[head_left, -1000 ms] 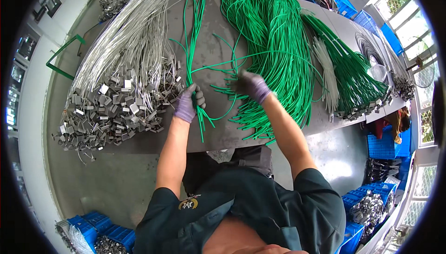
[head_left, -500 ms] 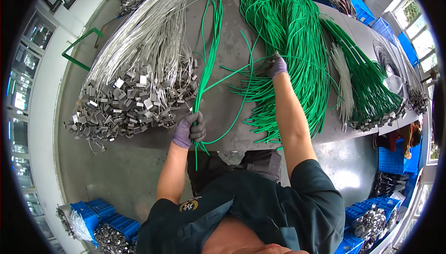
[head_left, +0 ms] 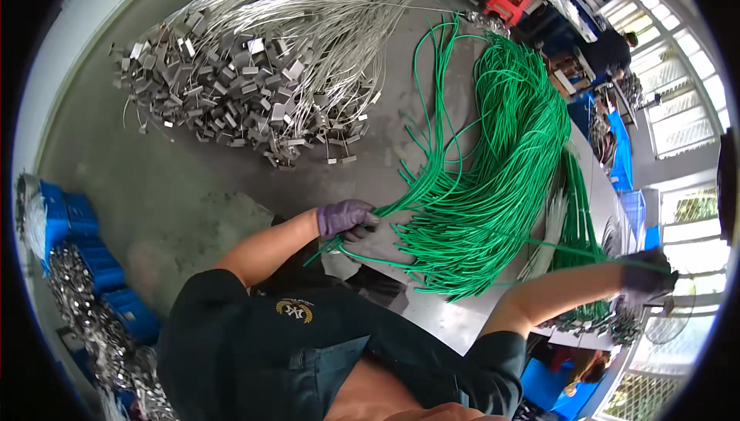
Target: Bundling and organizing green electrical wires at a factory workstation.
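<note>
Seemingly early on: left hand [head_left: 344, 218] clenched on few green cables [head_left: 493, 182], right hand [head_left: 644, 276] pulling one out; the big pile remains unsorted.

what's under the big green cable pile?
The green cable pile lies on a grey table; bare grey surface shows around its edges. The left hand grips a few ends. Anything directly beneath the pile is covered.

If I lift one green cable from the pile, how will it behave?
Probably floppy: the green cables lie in loose curves. The strand drawn from the left hand to the right hand looks taut, so it likely straightens under pull. Neighbours overlap, so it may snag.
</note>
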Motion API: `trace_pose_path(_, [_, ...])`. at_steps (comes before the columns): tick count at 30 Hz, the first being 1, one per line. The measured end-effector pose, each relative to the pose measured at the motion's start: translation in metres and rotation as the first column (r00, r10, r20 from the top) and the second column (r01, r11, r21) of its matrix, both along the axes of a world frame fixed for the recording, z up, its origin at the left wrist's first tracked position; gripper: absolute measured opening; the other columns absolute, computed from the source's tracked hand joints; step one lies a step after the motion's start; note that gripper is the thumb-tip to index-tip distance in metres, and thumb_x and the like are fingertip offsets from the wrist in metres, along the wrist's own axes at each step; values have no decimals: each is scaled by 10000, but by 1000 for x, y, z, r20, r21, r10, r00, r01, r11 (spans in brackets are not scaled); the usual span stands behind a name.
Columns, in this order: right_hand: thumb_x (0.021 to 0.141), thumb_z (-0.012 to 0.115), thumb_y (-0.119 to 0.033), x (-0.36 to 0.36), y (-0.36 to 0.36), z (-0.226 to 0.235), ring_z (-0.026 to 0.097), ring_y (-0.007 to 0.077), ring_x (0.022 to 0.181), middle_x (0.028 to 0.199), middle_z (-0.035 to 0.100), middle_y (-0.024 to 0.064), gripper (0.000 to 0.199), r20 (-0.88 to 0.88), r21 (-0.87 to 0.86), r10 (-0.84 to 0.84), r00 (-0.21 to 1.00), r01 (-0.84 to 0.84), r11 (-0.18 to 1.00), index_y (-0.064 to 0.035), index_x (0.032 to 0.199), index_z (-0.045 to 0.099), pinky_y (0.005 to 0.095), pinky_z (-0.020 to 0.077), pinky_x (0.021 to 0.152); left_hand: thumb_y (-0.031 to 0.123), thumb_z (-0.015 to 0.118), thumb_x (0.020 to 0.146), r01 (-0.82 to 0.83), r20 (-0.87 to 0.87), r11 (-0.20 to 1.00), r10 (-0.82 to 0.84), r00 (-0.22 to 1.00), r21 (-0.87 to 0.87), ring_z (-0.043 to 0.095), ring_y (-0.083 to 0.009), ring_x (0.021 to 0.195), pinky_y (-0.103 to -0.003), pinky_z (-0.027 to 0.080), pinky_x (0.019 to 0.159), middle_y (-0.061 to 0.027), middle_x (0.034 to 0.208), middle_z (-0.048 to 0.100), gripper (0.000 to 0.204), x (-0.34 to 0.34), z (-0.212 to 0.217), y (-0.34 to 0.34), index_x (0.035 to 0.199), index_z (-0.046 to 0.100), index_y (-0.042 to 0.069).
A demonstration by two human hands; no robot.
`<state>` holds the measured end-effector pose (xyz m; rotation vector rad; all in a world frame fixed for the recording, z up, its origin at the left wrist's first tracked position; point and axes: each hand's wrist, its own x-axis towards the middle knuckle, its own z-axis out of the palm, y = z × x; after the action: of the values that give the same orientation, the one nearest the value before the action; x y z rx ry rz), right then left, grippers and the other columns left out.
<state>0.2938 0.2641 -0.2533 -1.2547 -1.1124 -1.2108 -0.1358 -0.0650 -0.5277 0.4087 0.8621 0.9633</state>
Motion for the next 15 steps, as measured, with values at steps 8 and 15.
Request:
trace_pose_path(8, [760,649,-393,-372,92,-58,614,261,979,1094,611,166,617,-141,-915,782,607,-381,130,-127,1277,443,377,500,793,288,528,886,-384,229,923,374,899,0,313,-71,431,-232,253,399,36,555,359,213,30,6,58,852,563,80])
trace_pose_path(15, [827,617,-157,-278,-122,-210,612,272,876,975,617,121,300,-622,-755,777,97,-337,-563,-79,1112,568,331,518,739,376,596,836,-549,354,826,555,753,-128,315,-96,443,-274,290,440,54,542,314,263,-2,-13,93,722,496,162])
